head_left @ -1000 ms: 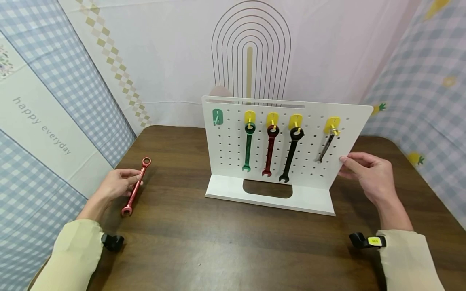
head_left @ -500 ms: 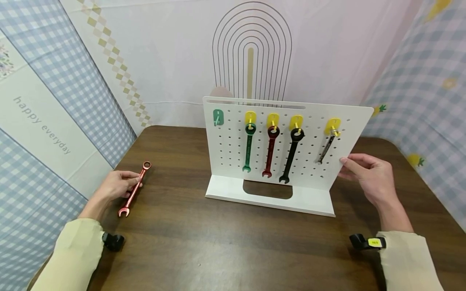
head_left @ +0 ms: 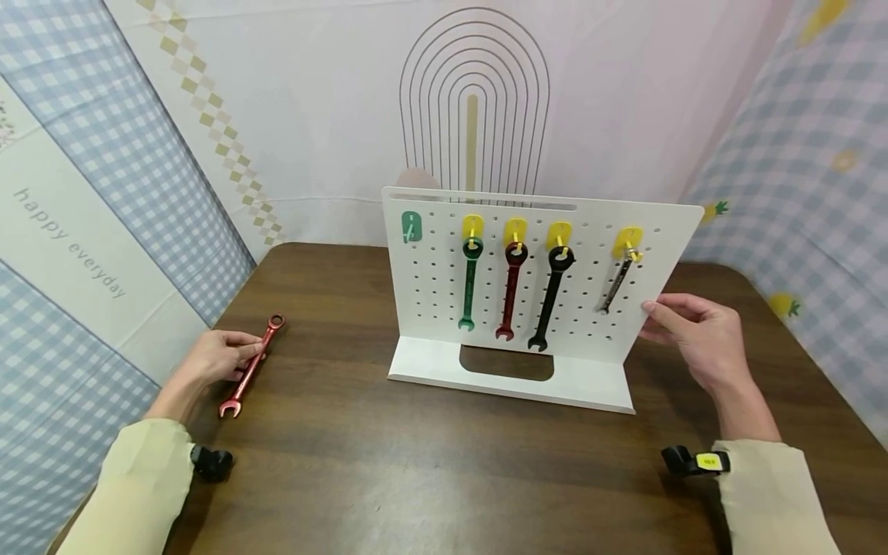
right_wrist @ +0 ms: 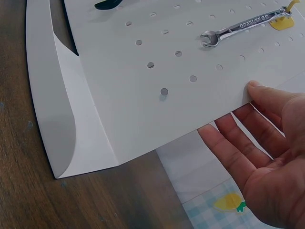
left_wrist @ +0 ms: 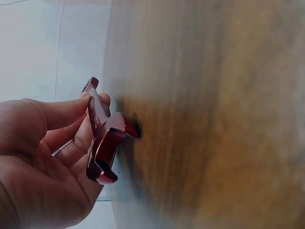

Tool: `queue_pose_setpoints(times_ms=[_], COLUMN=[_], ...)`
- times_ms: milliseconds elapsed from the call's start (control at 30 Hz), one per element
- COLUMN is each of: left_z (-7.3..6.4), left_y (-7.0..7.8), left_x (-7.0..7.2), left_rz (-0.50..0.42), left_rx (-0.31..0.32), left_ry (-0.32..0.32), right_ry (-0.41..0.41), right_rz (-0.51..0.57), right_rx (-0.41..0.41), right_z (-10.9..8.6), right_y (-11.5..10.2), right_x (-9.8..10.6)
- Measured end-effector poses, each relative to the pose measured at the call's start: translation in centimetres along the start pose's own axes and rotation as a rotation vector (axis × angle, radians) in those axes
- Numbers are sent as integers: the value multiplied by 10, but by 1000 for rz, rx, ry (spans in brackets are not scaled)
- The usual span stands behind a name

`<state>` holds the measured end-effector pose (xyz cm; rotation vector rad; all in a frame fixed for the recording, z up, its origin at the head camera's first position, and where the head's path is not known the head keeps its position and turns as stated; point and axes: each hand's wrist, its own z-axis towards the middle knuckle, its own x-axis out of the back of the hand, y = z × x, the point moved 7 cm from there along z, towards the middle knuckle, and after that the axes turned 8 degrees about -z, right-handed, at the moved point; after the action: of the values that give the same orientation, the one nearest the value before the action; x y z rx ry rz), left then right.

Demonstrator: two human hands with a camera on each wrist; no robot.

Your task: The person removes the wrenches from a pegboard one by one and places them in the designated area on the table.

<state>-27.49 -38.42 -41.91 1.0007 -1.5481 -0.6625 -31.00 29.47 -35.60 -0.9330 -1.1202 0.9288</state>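
Wrench [head_left: 246, 378], red, sits pinched in the left hand [head_left: 216, 357], near the counter's [head_left: 388, 478] left edge; its ring end sticks out past the fingertips toward the far left corner, its open end toward the near edge. Whether it touches the wood I cannot tell. In the left wrist view the open end faces the camera, thumb pressed on the shank and fingers curled behind, while only the head view shows the ring's full round. The right hand [head_left: 694, 335] holds the board [head_left: 433, 304] by its right edge; the right wrist view shows thumb on the front face, fingers behind, plus lettering on the silver wrench [head_left: 615, 287] that the head view blurs. Left of that hang a black wrench [head_left: 548, 304], a dark red wrench [head_left: 510, 297] and a green wrench [head_left: 469, 293]. Both forearms, in pale sleeves [head_left: 135, 478], reach in from the counter's near corners, spread wide.
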Motion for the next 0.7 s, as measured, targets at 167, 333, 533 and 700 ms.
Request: queue_pose_setpoints(times_ms=[167,333,533,700], left_z=[0,0,0,2], left_y=[0,-2,-3,-3], left_x=[0,0,0,-1], left_rz=[1,19,41,56], left_rx=[4,18,23,31], left_ry=[0,5,10,7], right_ry=[-1,-4,-5,-3], right_rz=[-3,-41,-11,-14], right_rx=[-5,-8,-4,0], right_z=[0,0,0,-1], right_y=[-1,0,0,-2], right_x=[0,0,0,0])
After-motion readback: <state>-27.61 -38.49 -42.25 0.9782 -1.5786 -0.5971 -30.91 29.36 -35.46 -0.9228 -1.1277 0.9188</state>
